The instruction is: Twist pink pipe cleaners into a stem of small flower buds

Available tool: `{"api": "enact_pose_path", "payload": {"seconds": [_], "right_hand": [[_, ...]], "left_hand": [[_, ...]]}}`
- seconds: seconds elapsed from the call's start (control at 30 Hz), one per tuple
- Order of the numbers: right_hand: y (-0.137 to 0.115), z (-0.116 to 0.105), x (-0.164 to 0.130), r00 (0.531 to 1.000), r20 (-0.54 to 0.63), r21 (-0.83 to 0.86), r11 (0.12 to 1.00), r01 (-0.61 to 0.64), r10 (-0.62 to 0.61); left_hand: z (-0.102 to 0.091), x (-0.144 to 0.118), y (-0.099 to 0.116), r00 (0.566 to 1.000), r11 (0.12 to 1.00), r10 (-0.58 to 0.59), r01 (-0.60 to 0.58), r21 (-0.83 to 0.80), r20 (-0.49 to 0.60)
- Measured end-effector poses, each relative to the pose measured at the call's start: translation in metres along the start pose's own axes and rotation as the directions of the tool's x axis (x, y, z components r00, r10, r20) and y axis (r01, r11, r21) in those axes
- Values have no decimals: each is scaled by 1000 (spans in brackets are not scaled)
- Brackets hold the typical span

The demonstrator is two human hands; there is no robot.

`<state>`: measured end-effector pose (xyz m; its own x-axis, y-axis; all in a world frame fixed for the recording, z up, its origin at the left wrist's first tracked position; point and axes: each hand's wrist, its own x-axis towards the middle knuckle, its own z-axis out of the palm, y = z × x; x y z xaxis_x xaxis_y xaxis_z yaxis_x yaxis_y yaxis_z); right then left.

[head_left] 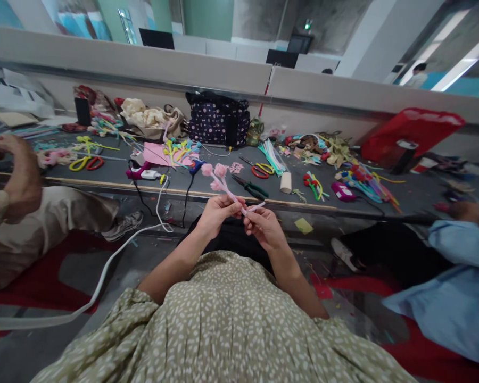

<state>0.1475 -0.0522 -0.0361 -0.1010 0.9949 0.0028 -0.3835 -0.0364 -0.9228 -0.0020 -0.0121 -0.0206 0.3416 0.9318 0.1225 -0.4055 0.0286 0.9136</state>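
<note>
Mid-twist, left hand (215,214) and right hand (264,226) pinch pink pom-pom stems (223,183) — the wrap likely needs tightening next.

Pliers (250,187) on table (115,173), behind hands (241,221)

My left hand (217,213) and right hand (265,226) pinch a pink pipe-cleaner stem (233,198) topped with pink pompoms (214,173), held just near the bench (115,173). Beyond it lie green-handled pliers (250,187), red scissors (260,171) and a dotted bag (219,119).
</note>
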Motion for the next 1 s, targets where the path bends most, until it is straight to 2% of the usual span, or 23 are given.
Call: {"api": "enact_pose_path", "payload": {"seconds": [0.07, 0.2, 0.37, 0.47, 0.53, 0.63, 0.7, 0.73, 0.8, 0.87, 0.9, 1.0], "right_hand": [[-1, -1, 1, 998, 17, 70, 996, -55, 54], [0, -1, 0, 1000, -7, 80, 997, -1, 2], [1, 3, -2, 991, -44, -45, 992, 122, -124], [2, 5, -5, 966, -78, -186, 955, 230, -248], [3, 5, -8, 931, -87, -318, 895, 312, -355], [4, 3, -13, 855, -27, -558, 717, 417, -519], [5, 3, -15, 825, 14, -629, 637, 446, -564], [5, 3, -14, 830, 4, -617, 652, 441, -558], [5, 4, -12, 876, -69, -496, 778, 385, -477], [4, 4, -8, 947, -103, -288, 920, 265, -305], [3, 4, -6, 973, -92, -185, 964, 194, -213], [0, 3, -2, 998, -39, 18, 999, 43, -43]], "left_hand": [[1, 0, -1, 999, 1000, 25, -25, 7, -24], [3, 0, -1, 992, 996, 82, -80, 25, -100], [4, 0, 1, 985, 993, 109, -101, 64, -134], [5, 0, 2, 985, 991, 117, -108, 80, -125], [4, 0, 2, 987, 991, 116, -107, 82, -110], [3, 0, 1, 991, 993, 98, -91, 77, -92], [3, 1, 1, 993, 995, 76, -71, 67, -85], [2, 1, 1, 995, 996, 64, -59, 61, -81], [2, 1, 1, 996, 998, 47, -45, 41, -73], [2, 0, 1, 998, 999, 35, -34, 20, -52], [2, 0, 2, 999, 1000, 29, -29, 11, -37], [2, -1, 0, 1000, 1000, 26, -26, 2, -5]]}}
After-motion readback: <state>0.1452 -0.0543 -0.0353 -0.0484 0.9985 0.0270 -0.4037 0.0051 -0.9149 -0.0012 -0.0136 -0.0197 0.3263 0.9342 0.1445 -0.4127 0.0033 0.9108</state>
